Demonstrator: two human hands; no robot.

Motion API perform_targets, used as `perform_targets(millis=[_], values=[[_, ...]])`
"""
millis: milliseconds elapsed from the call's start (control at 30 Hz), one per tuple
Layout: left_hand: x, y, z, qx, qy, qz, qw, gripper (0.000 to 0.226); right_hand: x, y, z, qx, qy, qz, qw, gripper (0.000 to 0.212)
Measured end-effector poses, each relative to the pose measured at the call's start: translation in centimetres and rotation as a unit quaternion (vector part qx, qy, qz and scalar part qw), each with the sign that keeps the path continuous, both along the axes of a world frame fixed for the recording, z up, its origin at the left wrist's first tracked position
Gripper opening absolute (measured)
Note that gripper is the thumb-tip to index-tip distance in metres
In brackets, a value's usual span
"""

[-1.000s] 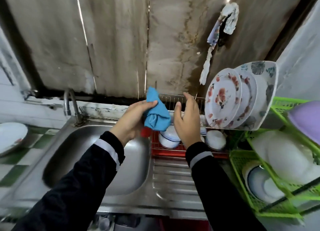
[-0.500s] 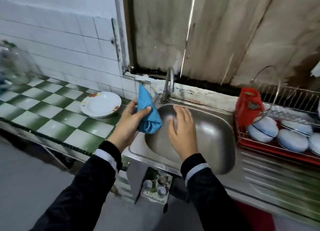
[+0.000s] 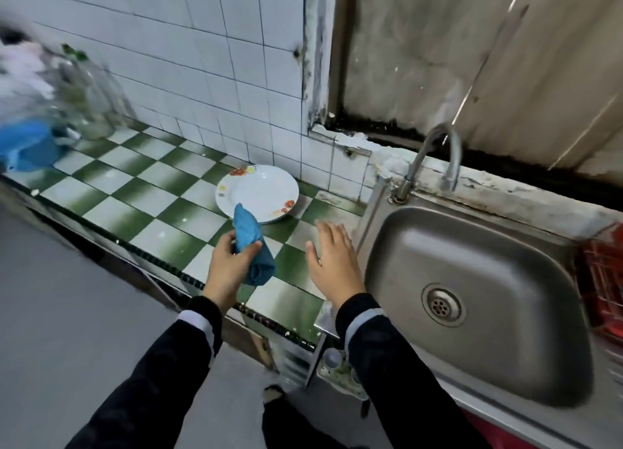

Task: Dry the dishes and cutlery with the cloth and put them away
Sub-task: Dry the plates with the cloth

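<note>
I read the plate [image 3: 258, 192] at frame centre, on the counter [image 3: 141, 192], close to the wall [image 3: 236, 60]. The sink [image 3: 472, 280] lies right of the counter, the tap [image 3: 435, 158] behind it, the rack [image 3: 603, 280] at the right edge. Below the plate, the left hand [image 3: 229, 266] holds the cloth [image 3: 251, 243]; the right hand [image 3: 332, 259] hovers between cloth and sink

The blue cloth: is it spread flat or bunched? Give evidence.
Bunched. The left hand grips the blue cloth round its middle, crumpled into a roll.

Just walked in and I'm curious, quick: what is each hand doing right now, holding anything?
Left hand: grips the blue cloth.
Right hand: open, fingers spread, holding nothing.
</note>
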State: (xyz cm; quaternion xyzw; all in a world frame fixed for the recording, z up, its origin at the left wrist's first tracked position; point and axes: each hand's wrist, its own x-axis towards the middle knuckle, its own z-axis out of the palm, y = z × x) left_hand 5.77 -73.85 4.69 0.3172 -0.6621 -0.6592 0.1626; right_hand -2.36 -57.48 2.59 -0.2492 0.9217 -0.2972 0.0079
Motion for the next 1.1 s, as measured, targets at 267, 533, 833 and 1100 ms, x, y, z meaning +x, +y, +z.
perform_targets(millis=[267, 533, 833, 1100], values=[[-5.9, -9.9, -2.6, 0.031, -0.065, -0.011, 0.997, 0.034, -5.9, -9.0, -3.1, 0.122, -0.101, -0.003, 0.987, 0.060], [-9.6, -17.4, -4.6, 0.074, -0.092, -0.032, 0.993, 0.032, -9.7, -15.6, -6.4, -0.066, -0.405, -0.189, 0.892, 0.066], [-15.2, -26.1, -6.1, 0.070, -0.140, -0.145, 0.977, 0.038, -13.8, -22.8, -9.2, -0.197, -0.420, -0.375, 0.803, 0.047], [-19.3, -31.9, -6.7, 0.072, -0.139, -0.224, 0.962, 0.034, -14.9, -26.5, -10.3, -0.108, -0.347, -0.483, 0.796, 0.061]])
